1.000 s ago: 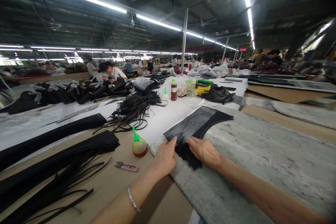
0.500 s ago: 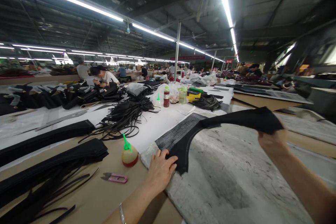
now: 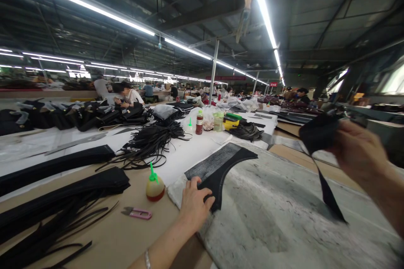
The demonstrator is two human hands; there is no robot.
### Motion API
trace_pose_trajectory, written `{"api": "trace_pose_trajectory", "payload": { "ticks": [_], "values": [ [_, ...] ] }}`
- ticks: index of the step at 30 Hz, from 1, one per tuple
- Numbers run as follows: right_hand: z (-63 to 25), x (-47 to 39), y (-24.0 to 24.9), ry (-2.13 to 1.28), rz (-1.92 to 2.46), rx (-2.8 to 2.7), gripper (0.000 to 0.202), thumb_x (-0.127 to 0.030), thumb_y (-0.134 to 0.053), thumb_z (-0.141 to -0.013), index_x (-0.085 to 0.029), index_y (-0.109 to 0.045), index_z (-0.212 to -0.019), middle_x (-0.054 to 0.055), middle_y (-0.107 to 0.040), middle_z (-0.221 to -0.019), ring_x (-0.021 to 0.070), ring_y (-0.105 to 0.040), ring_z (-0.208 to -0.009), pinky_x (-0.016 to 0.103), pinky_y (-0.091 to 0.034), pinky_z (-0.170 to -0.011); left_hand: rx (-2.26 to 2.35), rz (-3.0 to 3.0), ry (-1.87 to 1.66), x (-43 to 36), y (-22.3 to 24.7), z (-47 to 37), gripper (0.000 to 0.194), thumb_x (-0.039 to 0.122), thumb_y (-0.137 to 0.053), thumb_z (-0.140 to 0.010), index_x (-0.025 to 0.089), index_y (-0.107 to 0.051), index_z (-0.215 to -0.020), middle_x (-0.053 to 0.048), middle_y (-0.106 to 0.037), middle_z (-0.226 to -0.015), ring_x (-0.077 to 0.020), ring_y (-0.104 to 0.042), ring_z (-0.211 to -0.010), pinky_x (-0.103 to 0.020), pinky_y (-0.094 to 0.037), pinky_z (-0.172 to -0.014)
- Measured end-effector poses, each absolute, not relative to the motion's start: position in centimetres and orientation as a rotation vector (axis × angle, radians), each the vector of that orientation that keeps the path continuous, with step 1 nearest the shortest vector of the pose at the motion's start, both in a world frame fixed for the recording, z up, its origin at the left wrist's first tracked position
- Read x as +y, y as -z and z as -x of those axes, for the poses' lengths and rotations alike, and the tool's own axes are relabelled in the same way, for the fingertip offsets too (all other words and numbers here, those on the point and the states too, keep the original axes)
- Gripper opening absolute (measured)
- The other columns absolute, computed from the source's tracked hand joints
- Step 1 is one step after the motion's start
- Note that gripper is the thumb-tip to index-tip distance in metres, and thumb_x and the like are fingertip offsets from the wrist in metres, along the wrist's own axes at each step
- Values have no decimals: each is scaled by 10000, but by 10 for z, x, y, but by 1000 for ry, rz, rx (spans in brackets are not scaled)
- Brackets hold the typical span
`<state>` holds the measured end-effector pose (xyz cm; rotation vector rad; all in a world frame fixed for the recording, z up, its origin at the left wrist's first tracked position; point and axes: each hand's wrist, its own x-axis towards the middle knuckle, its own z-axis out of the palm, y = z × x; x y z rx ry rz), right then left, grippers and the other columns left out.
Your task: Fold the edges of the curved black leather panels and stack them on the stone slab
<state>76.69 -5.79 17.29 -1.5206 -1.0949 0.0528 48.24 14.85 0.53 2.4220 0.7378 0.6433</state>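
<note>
My left hand (image 3: 196, 201) rests with fingers spread on the near end of a curved black piece (image 3: 232, 167), which lies flat on a stained grey-white slab. A rough grey strip (image 3: 214, 160) shows along the far side of that piece. Raised at the right, my right hand (image 3: 360, 145) is closed on a black strip (image 3: 317, 132) of leather-like material. One end of the strip is bunched at my fingers, and a narrow tail dangles over the slab. Left of my left hand are a squeeze bottle (image 3: 155, 188) with a green nozzle and pink-handled thread snips (image 3: 136, 212).
The slab (image 3: 284, 201) covers the right front. Stacked black strips (image 3: 91, 189) lie at left, with a bundle of thin black straps (image 3: 151, 143) behind. Farther back stand a red-brown bottle (image 3: 199, 122) and a yellow box (image 3: 231, 122). A co-worker (image 3: 131, 96) sits beyond the table.
The black strip, earlier stretched across the curved piece, has come away from it. My right hand has moved up and right, and the strip now hangs down. My left hand stays on the piece.
</note>
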Motion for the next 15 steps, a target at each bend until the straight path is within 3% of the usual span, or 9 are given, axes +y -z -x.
{"api": "trace_pose_trajectory", "payload": {
  "ticks": [2, 5, 7, 10, 12, 15],
  "values": [
    [-736, -32, -154, -118, 1492, -1104, 213, -453, -621, -864, -250, -585, -920, 25, -647, -824, 189, -631, -709, 301, -530, -629, 706, -2353, -672, 137, -22, -474, 332, 388, -554, -893, 227, -676, -1156, -116, -471, -1340, -284, -467, -1207, -414, -374, -1029],
    [-668, 11, -113, -403, 1501, -1267, 218, -410, -602, -819, -207, -535, -867, 11, -623, -683, 199, -625, -610, 314, -532, -570, 625, -2128, -633, 121, -48, -450, 559, 530, -478, -916, 166, -511, -1339, -120, -587, -1233, -225, -591, -1065, -321, -486, -893],
    [-620, 36, -86, -498, 1478, -1362, 182, -373, -572, -823, -198, -521, -831, -8, -599, -640, 180, -609, -580, 281, -505, -545, 594, -1909, -619, 117, -61, -428, 567, 543, -576, -856, 152, -553, -1265, -99, -659, -1111, -228, -631, -980, -312, -506, -841],
    [-559, 66, -57, -575, 1411, -1491, 110, -302, -539, -827, -195, -528, -810, -19, -585, -656, 158, -600, -599, 256, -476, -564, 764, -1647, -686, 122, -65, -393, 352, 317, -764, -696, 165, -662, -996, -55, -701, -925, -251, -643, -909, -332, -513, -818],
    [-528, 84, -44, -627, 1352, -1573, 91, -286, -527, -842, -195, -532, -831, -25, -578, -661, 154, -602, -600, 255, -471, -578, 940, -1520, -710, 131, -56, -364, 238, 172, -736, -645, 146, -674, -873, -51, -692, -790, -260, -652, -793, -346, -537, -705],
    [-483, 102, -34, -694, 1250, -1644, 199, -307, -516, -880, -198, -517, -1046, -11, -609, -763, 166, -622, -664, 275, -494, -632, 1104, -1330, -726, 142, -36, -308, 161, 124, -667, -646, 115, -663, -807, -59, -675, -693, -255, -651, -669, -347, -543, -570]
  ]
}}
